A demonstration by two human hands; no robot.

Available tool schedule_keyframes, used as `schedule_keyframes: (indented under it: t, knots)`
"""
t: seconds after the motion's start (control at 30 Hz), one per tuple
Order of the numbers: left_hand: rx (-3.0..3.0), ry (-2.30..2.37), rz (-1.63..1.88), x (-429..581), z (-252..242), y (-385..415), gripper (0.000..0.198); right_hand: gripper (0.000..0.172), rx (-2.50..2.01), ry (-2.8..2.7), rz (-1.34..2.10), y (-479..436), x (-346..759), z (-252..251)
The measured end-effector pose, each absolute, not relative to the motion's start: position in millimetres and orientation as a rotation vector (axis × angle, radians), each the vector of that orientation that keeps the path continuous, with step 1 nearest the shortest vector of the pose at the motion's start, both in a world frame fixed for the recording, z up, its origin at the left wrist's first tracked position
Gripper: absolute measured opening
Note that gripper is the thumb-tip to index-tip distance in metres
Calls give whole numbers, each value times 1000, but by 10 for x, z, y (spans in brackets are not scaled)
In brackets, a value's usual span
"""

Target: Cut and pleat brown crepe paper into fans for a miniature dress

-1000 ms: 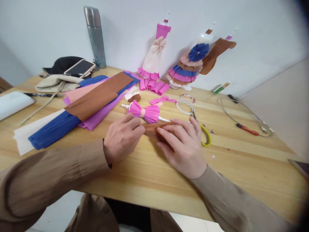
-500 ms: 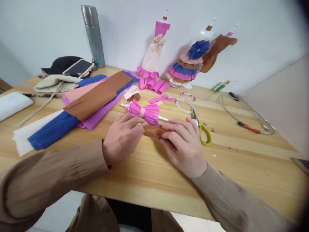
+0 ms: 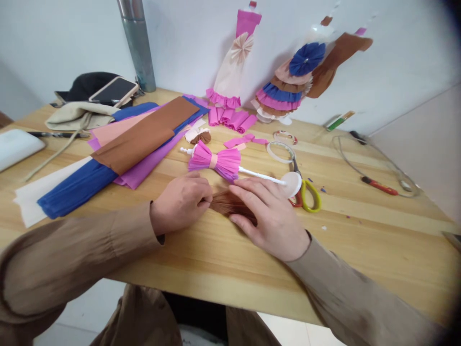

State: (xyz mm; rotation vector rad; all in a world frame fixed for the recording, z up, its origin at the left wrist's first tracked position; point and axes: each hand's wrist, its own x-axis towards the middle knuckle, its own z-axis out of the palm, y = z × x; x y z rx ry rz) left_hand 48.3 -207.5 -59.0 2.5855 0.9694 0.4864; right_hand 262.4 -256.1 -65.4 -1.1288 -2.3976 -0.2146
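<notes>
My left hand (image 3: 183, 201) is closed in a pinch on the gathered left end of a piece of brown pleated crepe paper (image 3: 230, 204). Over its right part lies my right hand (image 3: 272, 211), fingers on top and thumb along the near edge, hiding that end. Just beyond the hands a white stand (image 3: 261, 175) lies on its side with a round base (image 3: 292, 185). Pink pleated paper (image 3: 226, 161) wraps the stand, cinched by a peach band (image 3: 213, 160). Scissors with a yellow handle loop (image 3: 311, 196) lie right of my right hand.
Crepe paper sheets, brown one (image 3: 147, 134) uppermost, spread at the left. Small paper-dressed figures, one with a white skirt (image 3: 230, 67), lean on the wall. A tape roll (image 3: 280, 152), pink strips (image 3: 230, 119), a red-handled tool (image 3: 380, 186) with a cable, a phone (image 3: 114, 91) and a flask (image 3: 139, 53) surround.
The brown paper's pleats have fanned wider toward my right hand, which is flatter over it. My left hand has moved slightly left. The camera view has shifted, showing the stand's base more fully.
</notes>
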Motion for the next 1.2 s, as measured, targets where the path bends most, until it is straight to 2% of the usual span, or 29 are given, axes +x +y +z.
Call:
schedule_keyframes:
  t: [0.23,0.37,0.5,0.67,0.93,1.2]
  knots:
    - [2651,850,531,484,-590,-2092,14,44,-1172,-2493,-238,-2572,2565,-676]
    - [2609,943,498,485,-579,-2101,11,37,-1190,-2484,-208,-2560,2553,-697]
    - [2646,902,514,476,-589,-2085,13,28,-1205,-2458,-108,-2543,2547,-726]
    - [2787,810,455,459,-590,-2069,28,23,-1257,-2410,-14,-2528,2546,-748]
    - [2855,805,372,461,-579,-2104,26,14,-1256,-2411,-14,-2504,2549,-773]
    - [2867,832,362,465,-597,-2090,31,11,-1246,-2454,-13,-2503,2558,-742]
